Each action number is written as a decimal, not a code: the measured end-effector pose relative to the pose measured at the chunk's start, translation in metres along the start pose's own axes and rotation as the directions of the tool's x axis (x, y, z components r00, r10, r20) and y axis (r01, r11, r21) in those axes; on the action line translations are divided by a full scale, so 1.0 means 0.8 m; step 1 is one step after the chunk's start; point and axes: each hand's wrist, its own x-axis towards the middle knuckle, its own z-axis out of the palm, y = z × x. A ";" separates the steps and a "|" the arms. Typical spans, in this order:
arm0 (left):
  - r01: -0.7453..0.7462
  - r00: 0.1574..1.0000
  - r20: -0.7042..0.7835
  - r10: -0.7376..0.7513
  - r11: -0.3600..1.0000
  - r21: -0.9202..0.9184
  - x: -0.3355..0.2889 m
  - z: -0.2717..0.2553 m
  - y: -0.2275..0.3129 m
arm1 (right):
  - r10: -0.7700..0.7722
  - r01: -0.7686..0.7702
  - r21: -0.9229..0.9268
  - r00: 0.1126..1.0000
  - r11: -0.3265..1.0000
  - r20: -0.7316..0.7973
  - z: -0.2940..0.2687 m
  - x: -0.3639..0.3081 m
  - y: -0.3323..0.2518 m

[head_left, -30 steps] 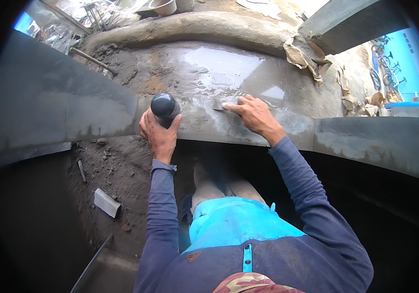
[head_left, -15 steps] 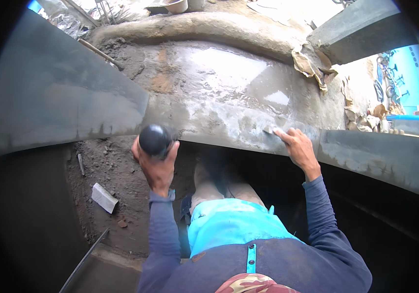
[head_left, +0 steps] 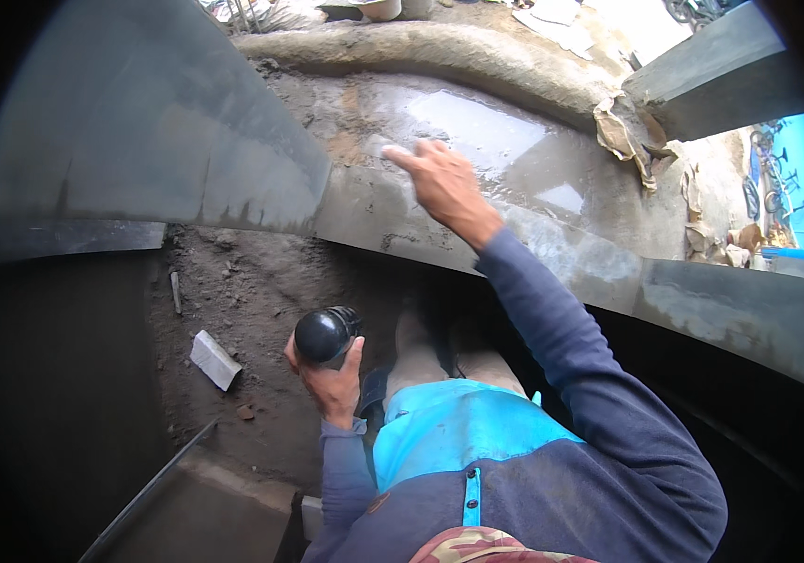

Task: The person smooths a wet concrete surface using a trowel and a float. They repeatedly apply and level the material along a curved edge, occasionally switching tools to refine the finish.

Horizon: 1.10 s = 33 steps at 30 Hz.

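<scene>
My left hand [head_left: 331, 387] is wrapped round a black bottle-like object [head_left: 322, 336] with a smooth rounded end and ribbed sides. It is held low over the dirt, in front of the concrete ledge. My right hand [head_left: 449, 186] reaches across the ledge [head_left: 364, 211] over the wet grey surface behind it. The index finger lies along a small pale flat tool [head_left: 385, 150], blurred at its tip. Most of that tool is hidden by the fingers, so its exact kind does not show. Smeared wet cement [head_left: 477, 127] shines just beyond this hand.
A smooth grey concrete wall [head_left: 167, 122] rises on the left. A rounded earthen ridge [head_left: 421, 47] runs along the back. Torn brown paper [head_left: 622, 131] hangs beside a concrete beam [head_left: 721, 84]. A pale block [head_left: 215, 360] and a thin metal rod [head_left: 153, 488] lie lower left.
My right hand has swung left and farther over the ledge with the small tool. My left hand has drawn back toward my body with the black object, and the view has shifted.
</scene>
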 end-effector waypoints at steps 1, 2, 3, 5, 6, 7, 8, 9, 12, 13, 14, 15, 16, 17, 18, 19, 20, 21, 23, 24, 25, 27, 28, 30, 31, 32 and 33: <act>0.024 0.999 -0.029 -0.024 1.000 -0.007 -0.006 -0.005 -0.006 | 0.029 -0.029 0.010 0.999 1.000 0.021 -0.024 -0.025 0.005; 0.051 0.997 -0.062 -0.052 0.999 -0.013 -0.013 -0.009 -0.013 | 0.052 -0.053 0.022 0.998 0.998 0.045 -0.051 -0.064 0.017; 0.056 0.995 -0.077 -0.058 0.998 -0.029 -0.015 -0.011 -0.020 | 0.119 -0.110 -0.078 0.986 0.991 0.119 -0.079 -0.108 0.035; -0.007 0.994 -0.108 0.009 1.000 0.023 -0.013 -0.015 -0.027 | 0.219 -0.192 -0.149 0.956 0.970 0.195 -0.128 -0.202 0.075; -0.037 0.991 -0.126 0.044 0.998 0.059 -0.012 -0.019 -0.031 | 0.264 -0.223 -0.189 0.935 0.956 0.235 -0.151 -0.245 0.086; -0.042 0.991 -0.123 0.051 0.996 0.072 -0.011 -0.023 -0.035 | 0.312 -0.254 -0.230 0.911 0.939 0.270 -0.172 -0.277 0.096; -0.032 0.991 -0.125 0.040 0.997 0.064 -0.008 -0.025 -0.039 | 0.307 -0.249 -0.221 0.907 0.943 0.289 -0.181 -0.304 0.111; -0.016 0.993 -0.119 0.023 0.998 0.058 -0.008 -0.030 -0.043 | 0.306 -0.248 -0.211 0.898 0.946 0.315 -0.184 -0.330 0.123; 0.004 0.995 -0.097 0.000 0.999 0.042 -0.005 -0.036 -0.051 | 0.241 -0.178 -0.199 0.898 0.964 0.367 -0.169 -0.334 0.118; 0.022 0.995 -0.093 -0.019 0.999 0.026 -0.005 -0.039 -0.053 | 0.203 -0.139 -0.189 0.901 0.972 0.384 -0.156 -0.319 0.109; 0.041 0.995 -0.091 -0.040 0.999 0.010 -0.006 -0.042 -0.054 | 0.168 -0.115 -0.162 0.916 0.980 0.364 -0.138 -0.298 0.096; 0.036 0.995 -0.094 -0.036 0.999 0.005 -0.007 -0.043 -0.054 | 0.132 -0.091 -0.134 0.930 0.987 0.343 -0.115 -0.269 0.079; 0.032 0.995 -0.096 -0.032 1.000 -0.002 -0.007 -0.043 -0.054 | 0.119 -0.084 -0.120 0.938 0.989 0.325 -0.089 -0.237 0.063; 0.026 0.995 -0.095 -0.026 1.000 -0.007 -0.008 -0.044 -0.053 | 0.110 -0.081 -0.105 0.945 0.991 0.308 -0.060 -0.202 0.049; 0.028 0.995 -0.094 -0.027 1.000 0.008 -0.006 -0.043 -0.051 | 0.053 -0.041 -0.061 0.975 0.997 0.214 -0.032 -0.163 0.035; 0.029 0.996 -0.080 -0.027 0.999 0.020 -0.004 -0.041 -0.048 | 0.004 0.004 -0.055 0.991 0.999 0.134 -0.006 -0.115 0.024; 0.029 0.998 -0.059 -0.027 0.999 0.030 -0.005 -0.035 -0.045 | -0.039 0.042 -0.057 0.998 0.997 0.056 0.014 -0.078 0.020; 0.038 0.998 -0.047 -0.037 0.999 0.015 -0.008 -0.030 -0.042 | -0.004 0.010 -0.057 0.994 0.998 0.111 0.016 -0.041 0.017; 0.064 0.997 -0.042 -0.064 0.998 -0.002 -0.007 -0.031 -0.045 | 0.025 -0.019 -0.039 0.989 0.999 0.145 -0.001 -0.019 0.002; 0.052 0.998 -0.045 -0.052 0.999 -0.002 -0.006 -0.034 -0.045 | 0.018 -0.013 -0.034 0.992 0.999 0.124 -0.019 -0.031 0.000; 0.042 0.998 -0.050 -0.042 0.999 -0.009 -0.008 -0.037 -0.044 | 0.008 -0.004 -0.035 0.995 0.999 0.103 -0.036 -0.051 0.002; 0.045 0.996 -0.073 -0.047 0.999 -0.018 -0.013 -0.037 -0.051 | 0.058 -0.036 -0.096 0.970 0.995 0.235 -0.073 -0.133 0.002; 0.050 0.996 -0.074 -0.051 0.999 -0.018 -0.013 -0.036 -0.058 | 0.118 -0.090 -0.099 0.937 0.991 0.328 -0.086 -0.174 0.002; 0.058 0.996 -0.065 -0.058 0.998 -0.015 -0.012 -0.036 -0.058 | 0.180 -0.145 -0.131 0.931 0.981 0.318 -0.095 -0.224 -0.012; 0.063 0.997 -0.053 -0.064 0.998 -0.015 -0.008 -0.036 -0.054 | 0.168 -0.136 -0.129 0.944 0.982 0.285 -0.083 -0.222 -0.013; 0.069 0.997 -0.042 -0.070 0.997 -0.015 -0.004 -0.037 -0.051 | 0.156 -0.127 -0.126 0.955 0.984 0.252 -0.065 -0.213 -0.017; 0.068 0.997 -0.045 -0.070 0.997 -0.035 -0.001 -0.035 -0.052 | 0.134 -0.113 -0.110 0.970 0.987 0.205 -0.045 -0.191 -0.023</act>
